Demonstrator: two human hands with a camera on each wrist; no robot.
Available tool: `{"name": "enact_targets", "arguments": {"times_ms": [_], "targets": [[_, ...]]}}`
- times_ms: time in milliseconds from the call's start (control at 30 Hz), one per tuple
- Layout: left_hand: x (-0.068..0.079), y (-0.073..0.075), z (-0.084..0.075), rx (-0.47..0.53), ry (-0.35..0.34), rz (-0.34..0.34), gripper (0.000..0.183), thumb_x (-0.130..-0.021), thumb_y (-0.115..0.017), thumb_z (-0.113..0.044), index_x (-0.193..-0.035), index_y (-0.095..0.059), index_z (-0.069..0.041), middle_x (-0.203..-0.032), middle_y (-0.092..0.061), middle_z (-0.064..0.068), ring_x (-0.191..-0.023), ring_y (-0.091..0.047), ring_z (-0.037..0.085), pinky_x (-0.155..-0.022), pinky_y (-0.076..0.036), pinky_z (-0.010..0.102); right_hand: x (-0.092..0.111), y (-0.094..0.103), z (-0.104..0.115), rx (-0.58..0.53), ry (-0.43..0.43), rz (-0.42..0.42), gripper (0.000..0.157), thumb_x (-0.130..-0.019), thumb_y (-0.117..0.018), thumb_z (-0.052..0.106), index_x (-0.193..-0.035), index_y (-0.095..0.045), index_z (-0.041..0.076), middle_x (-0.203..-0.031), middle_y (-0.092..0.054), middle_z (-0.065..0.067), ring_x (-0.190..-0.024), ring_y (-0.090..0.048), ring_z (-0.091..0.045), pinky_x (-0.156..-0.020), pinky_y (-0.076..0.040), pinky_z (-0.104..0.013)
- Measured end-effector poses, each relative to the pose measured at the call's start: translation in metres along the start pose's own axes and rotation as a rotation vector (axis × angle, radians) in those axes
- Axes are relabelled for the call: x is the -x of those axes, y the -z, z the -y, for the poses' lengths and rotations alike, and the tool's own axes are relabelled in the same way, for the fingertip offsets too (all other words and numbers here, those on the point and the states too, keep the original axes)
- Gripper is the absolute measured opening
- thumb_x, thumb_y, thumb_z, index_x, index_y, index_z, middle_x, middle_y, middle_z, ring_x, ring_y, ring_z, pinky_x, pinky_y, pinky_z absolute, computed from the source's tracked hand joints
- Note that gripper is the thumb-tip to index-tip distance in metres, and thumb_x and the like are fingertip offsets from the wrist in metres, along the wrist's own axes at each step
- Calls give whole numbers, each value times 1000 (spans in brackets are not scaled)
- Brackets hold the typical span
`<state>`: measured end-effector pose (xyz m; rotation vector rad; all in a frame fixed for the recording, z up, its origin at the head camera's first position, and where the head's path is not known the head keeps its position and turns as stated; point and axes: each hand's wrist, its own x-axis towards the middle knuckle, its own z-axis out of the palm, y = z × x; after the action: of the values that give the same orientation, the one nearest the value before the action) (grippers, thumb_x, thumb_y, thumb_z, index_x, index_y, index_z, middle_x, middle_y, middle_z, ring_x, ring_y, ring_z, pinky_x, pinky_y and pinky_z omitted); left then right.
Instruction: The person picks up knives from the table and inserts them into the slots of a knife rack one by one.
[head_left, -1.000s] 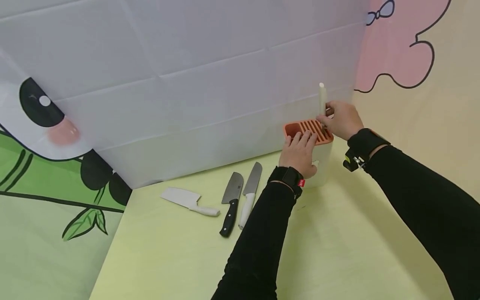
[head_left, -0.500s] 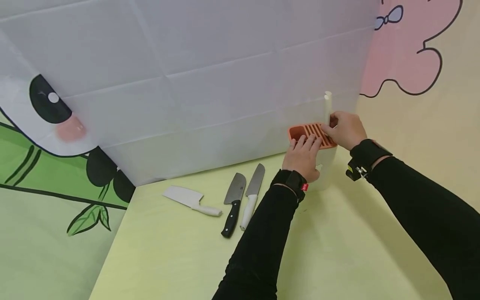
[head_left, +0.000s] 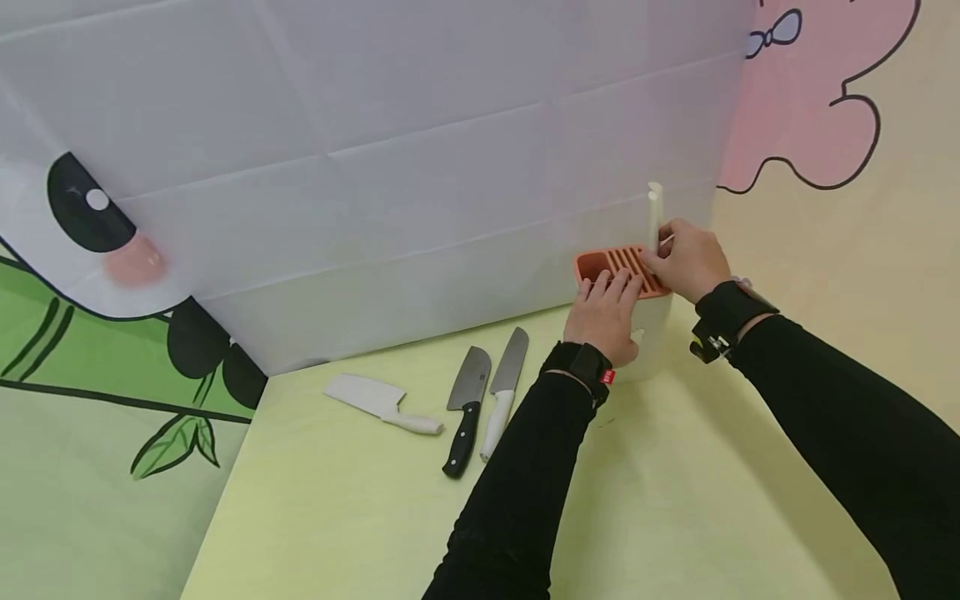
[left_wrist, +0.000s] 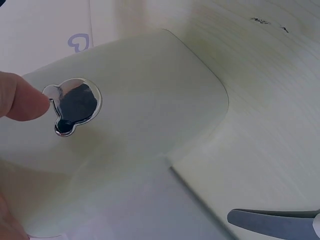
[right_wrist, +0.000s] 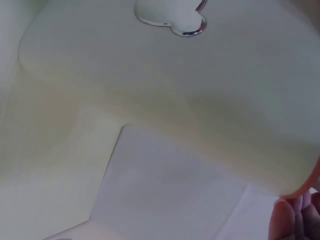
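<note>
A cream knife holder [head_left: 651, 333] with an orange slotted top [head_left: 591, 265] stands upright against the backdrop. My left hand [head_left: 603, 325] rests on its near side, fingers laid out over the front rim and thumb [left_wrist: 31, 102] beside the shiny emblem [left_wrist: 76, 106] on the wall. My right hand [head_left: 692, 257] pinches a white-handled knife [head_left: 655, 218] low on its handle at the slotted right end; its blade is hidden. A second pale handle tip shows just behind it. In the right wrist view, fingertips [right_wrist: 295, 220] sit right at the orange rim.
Left of the holder lie a white-handled knife [head_left: 498, 423], a black-handled knife [head_left: 461, 437] and a white-handled cleaver [head_left: 366, 394] on the yellow-green table [head_left: 315, 517]. A pale printed backdrop [head_left: 420, 208] rises behind the table.
The right hand has lowered the white-handled knife down at the holder's slots, and the second handle tip now shows behind it. The left hand stays on the rim. The head view shifted slightly.
</note>
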<state>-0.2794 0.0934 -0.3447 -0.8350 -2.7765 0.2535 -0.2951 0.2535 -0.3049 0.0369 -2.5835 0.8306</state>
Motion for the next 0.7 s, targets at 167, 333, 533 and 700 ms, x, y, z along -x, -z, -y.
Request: {"name": "enact_targets", "arguments": {"times_ms": [167, 333, 533, 700], "targets": [[3, 3, 2, 4, -4, 3, 87, -85, -61, -46, -155, -14, -26, -160, -15, -6, -146, -15, 18, -118, -11, 39, 2, -4, 0, -13, 6, -32, 37, -91, -66, 25, -107, -51, -5, -93, -62, -24, -77, -63, -37, -65, -53, -50], [6, 3, 1, 15, -17, -14, 88, -84, -62, -46, -155, -15, -25, -160, -17, -4, -146, -16, 19, -118, -13, 40, 9, -9, -5, -8, 7, -60, 35, -90, -66, 23, -105, -50, -4, -87, -61, -22, -72, -62, -35, -60, -53, -48], [7, 2, 0, 25, -20, -30, 89, -84, -62, -47, -155, -14, -24, -159, -17, -4, -146, -16, 20, -118, -13, 41, 13, -12, -6, -7, 17, -55, 35, -90, -66, 19, -109, -48, -3, -85, -62, -22, -68, -63, -34, -60, -55, -48], [7, 2, 0, 22, -25, -53, 88, -83, -63, -46, -155, -17, -24, -159, -19, -3, -145, -17, 20, -117, -14, 41, 15, -13, -6, -8, 0, -37, 36, -90, -67, 18, -111, -46, -2, -87, -62, -21, -70, -63, -34, -62, -56, -47]]}}
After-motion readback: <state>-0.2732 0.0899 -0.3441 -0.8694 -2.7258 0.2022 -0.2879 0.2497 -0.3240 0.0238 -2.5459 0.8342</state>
